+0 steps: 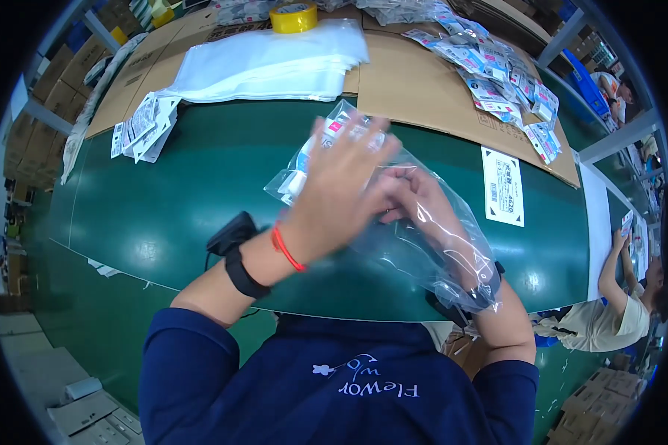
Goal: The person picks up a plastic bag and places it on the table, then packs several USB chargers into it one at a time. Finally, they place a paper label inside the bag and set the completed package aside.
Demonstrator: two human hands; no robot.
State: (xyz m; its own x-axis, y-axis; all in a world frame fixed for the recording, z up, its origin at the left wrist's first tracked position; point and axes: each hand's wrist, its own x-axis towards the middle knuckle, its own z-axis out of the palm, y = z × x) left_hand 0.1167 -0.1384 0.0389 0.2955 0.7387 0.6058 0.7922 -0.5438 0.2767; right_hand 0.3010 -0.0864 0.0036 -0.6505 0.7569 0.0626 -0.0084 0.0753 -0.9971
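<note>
A long clear plastic bag [441,278] stretches from the middle of the green table back over my right forearm. White, blue and pink small packages [298,178] sit at its far left end. My left hand [341,174] is spread over them, fingers apart and smeared by motion, covering most of them. Close beside it, my right hand [412,194] has its fingers curled and pinched on the bag's film. The bag's film overlaps the right wrist; whether the hand is inside or under it, I cannot tell.
Flat clear bags [267,63] lie stacked on cardboard [416,89], with a yellow tape roll [294,18] on top. Bagged packages [497,74] are heaped at far right. Printed cards [148,127] lie left; a white label sheet [502,185] lies right. Another person [608,319] works at right.
</note>
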